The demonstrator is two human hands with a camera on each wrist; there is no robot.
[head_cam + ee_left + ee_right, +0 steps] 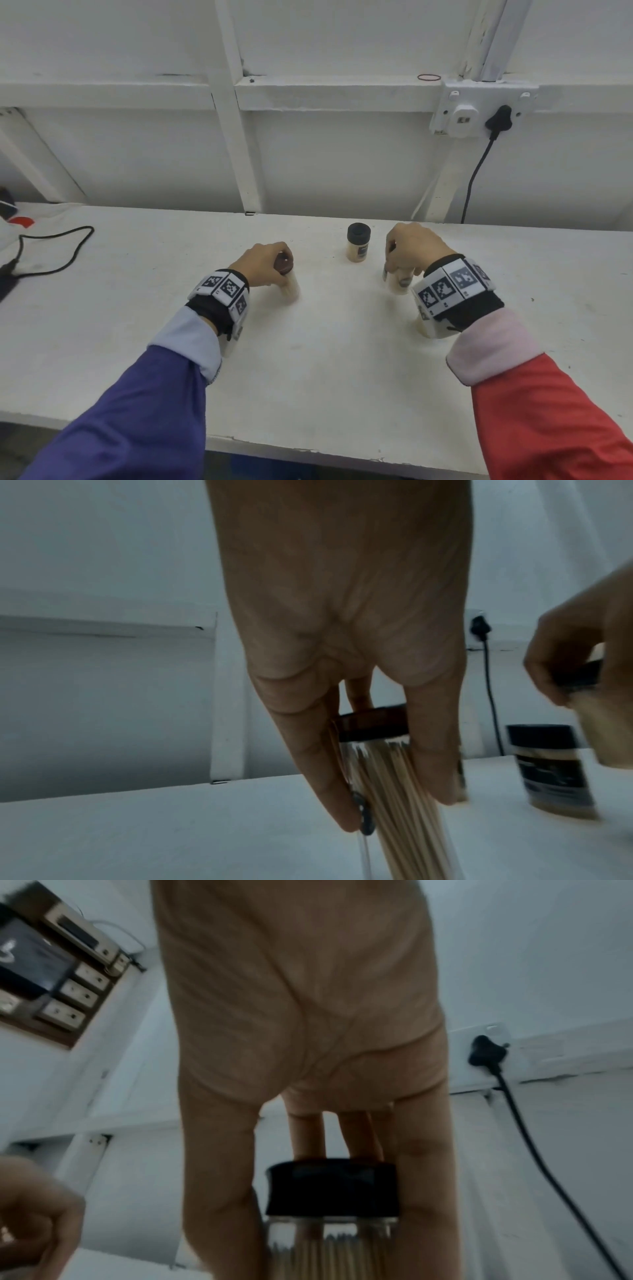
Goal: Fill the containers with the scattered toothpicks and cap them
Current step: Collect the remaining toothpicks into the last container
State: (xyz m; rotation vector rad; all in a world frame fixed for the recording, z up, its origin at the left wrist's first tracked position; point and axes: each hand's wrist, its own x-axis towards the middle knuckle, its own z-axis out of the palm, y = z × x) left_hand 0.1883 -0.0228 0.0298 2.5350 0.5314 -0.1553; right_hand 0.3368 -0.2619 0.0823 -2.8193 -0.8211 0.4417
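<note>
Three clear toothpick containers are on the white table [342, 359]. My left hand [265, 262] grips from above the left container [290, 291], which has a brown cap [373, 725] and is packed with toothpicks [394, 804]. My right hand [412, 248] grips the right container [399, 284]; its fingers [219, 1177] run down both sides of its black cap [332, 1188], with toothpicks [329, 1256] showing below. Between the hands and a little farther back, the third container [358, 244] stands upright and alone with a black cap on. No loose toothpicks show on the table.
A black cable [54, 253] loops over the table's left part beside a white cloth [44, 212]. A wall socket [479, 113] holds a black plug, and its cord [474, 178] drops behind the table's back edge. The table's front edge [308, 448] is close to me.
</note>
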